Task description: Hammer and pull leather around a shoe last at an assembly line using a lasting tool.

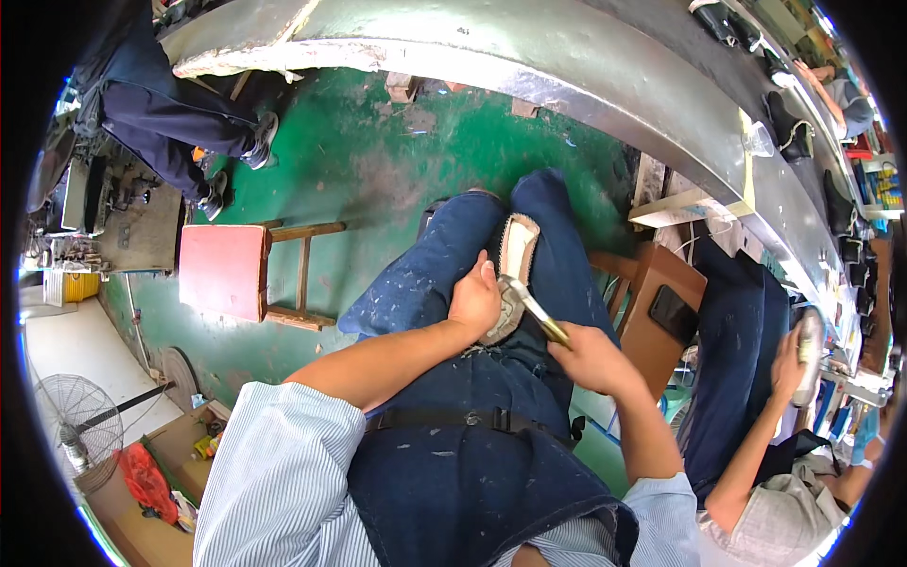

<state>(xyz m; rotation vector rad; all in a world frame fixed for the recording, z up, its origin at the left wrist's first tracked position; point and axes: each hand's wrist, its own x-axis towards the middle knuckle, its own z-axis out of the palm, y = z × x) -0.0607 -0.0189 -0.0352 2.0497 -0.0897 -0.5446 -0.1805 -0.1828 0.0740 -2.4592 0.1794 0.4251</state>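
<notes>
A shoe (518,248) lies between my thighs with its underside up, showing a pale insole ringed by a jagged, folded edge. My left hand (475,300) is closed round its near left side, thumb toward the top. In my right hand (593,357) is a hammer (536,310), gripped by its yellowish handle. The metal head is over the near part of the shoe, close to my left fingers; whether it touches the shoe I cannot tell. My dark blue apron (453,482) and trousers lie beneath, flecked with pale marks.
A long metal-topped bench (567,57) curves across the far side and right, with dark shoes (789,123) beyond. A red-topped stool (224,272) and a fan (80,425) stand left. At right, a phone (673,314) lies on a brown seat beside a co-worker (784,510) holding a shoe.
</notes>
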